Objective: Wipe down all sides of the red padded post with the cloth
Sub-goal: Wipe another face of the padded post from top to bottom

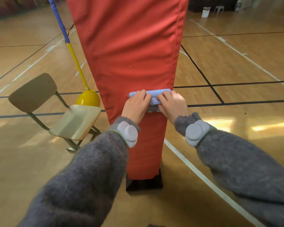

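The red padded post [129,51] stands upright in front of me on a dark square base [144,184]. A light blue cloth [156,93], folded into a roll, lies flat against the post's front face at about its lower third. My left hand [135,106] presses on the cloth's left part. Pressing its right part near the post's right edge is my right hand [172,104]. Both hands hold the cloth against the padding, fingers curled over it. Grey sleeves and grey wrist devices cover my forearms.
A wooden chair [56,115] with metal legs stands left of the post. Behind it leans a blue and yellow pole on a yellow dome base [88,98]. The gym floor [236,71] has black and white lines. A white bucket [205,12] sits far back right.
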A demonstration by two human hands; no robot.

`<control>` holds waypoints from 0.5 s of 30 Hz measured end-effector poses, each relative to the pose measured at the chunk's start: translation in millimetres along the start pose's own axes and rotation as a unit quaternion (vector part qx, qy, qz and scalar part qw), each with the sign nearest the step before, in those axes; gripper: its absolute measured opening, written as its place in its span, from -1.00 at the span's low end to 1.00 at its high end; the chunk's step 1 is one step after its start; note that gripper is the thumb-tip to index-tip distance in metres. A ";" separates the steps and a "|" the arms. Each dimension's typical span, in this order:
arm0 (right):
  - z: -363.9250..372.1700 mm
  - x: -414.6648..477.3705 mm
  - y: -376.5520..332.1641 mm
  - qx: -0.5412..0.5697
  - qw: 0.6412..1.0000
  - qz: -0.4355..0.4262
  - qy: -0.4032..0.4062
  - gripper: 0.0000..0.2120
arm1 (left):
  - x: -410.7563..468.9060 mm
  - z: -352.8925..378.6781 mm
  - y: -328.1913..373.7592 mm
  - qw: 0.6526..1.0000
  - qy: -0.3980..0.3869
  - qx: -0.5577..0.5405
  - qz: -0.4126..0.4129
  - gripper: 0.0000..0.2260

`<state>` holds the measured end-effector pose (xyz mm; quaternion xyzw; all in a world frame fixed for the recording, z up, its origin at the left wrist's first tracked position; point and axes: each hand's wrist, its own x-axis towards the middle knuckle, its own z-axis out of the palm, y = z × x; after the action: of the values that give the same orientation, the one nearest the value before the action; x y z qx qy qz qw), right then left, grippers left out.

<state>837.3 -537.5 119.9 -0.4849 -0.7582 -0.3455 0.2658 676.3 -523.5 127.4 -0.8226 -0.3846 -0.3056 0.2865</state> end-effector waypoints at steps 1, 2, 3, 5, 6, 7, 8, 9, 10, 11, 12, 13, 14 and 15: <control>-4.7 2.1 4.5 0.003 1.000 0.019 0.009 -0.77 | 6.1 -1.6 1.1 1.000 -0.002 -0.004 -0.004 -0.71; -8.2 4.1 7.7 0.006 0.999 0.034 0.016 -0.76 | 11.2 -2.8 1.8 1.000 -0.007 -0.007 -0.009 -0.67; -10.3 5.1 10.1 0.007 0.999 0.046 0.021 -0.75 | 15.0 -4.0 2.9 1.000 -0.016 -0.010 -0.014 -0.66; -11.5 6.9 9.5 0.009 0.998 0.059 0.014 -0.74 | 18.8 -6.1 5.3 0.999 -0.027 -0.004 -0.017 -0.68; -11.2 7.5 7.6 0.014 0.998 0.066 0.004 -0.73 | 19.3 -7.1 6.3 0.999 -0.031 -0.002 -0.015 -0.72; -10.7 7.8 5.9 0.019 0.997 0.071 -0.005 -0.71 | 19.0 -6.7 6.9 0.999 -0.039 -0.003 -0.012 -0.78; -10.4 8.6 4.8 0.023 0.997 0.076 -0.012 -0.71 | 19.7 -7.0 6.9 0.999 -0.049 -0.004 -0.009 -0.81; -10.9 9.3 3.8 0.026 0.996 0.079 -0.015 -0.70 | 20.9 -7.8 6.7 0.998 -0.058 -0.005 -0.008 -0.82; -11.6 10.9 3.6 0.027 0.996 0.081 -0.017 -0.70 | 24.1 -9.4 5.6 0.998 -0.067 -0.007 -0.005 -0.78; -11.8 12.3 3.5 0.027 0.996 0.083 -0.019 -0.70 | 26.8 -10.2 3.9 0.997 -0.072 -0.009 -0.001 -0.73; -11.5 11.9 2.5 0.026 0.996 0.085 -0.029 -0.69 | 26.4 -9.9 3.1 0.997 -0.075 -0.010 0.006 -0.65; -9.6 9.5 1.1 0.025 0.995 0.088 -0.043 -0.68 | 23.3 -7.6 3.7 0.997 -0.079 -0.007 0.012 -0.56; -7.7 6.8 -1.7 0.023 0.994 0.090 -0.056 -0.66 | 18.6 -5.0 5.7 0.997 -0.081 0.002 0.015 -0.47; -4.1 2.3 -5.0 0.019 0.993 0.091 -0.068 -0.65 | 13.1 0.4 8.0 0.997 -0.079 0.008 0.020 -0.42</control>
<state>832.1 -540.9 122.8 -0.5690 -0.7339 -0.2712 0.2532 689.7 -521.5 134.8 -0.8492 -0.3924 -0.2305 0.2679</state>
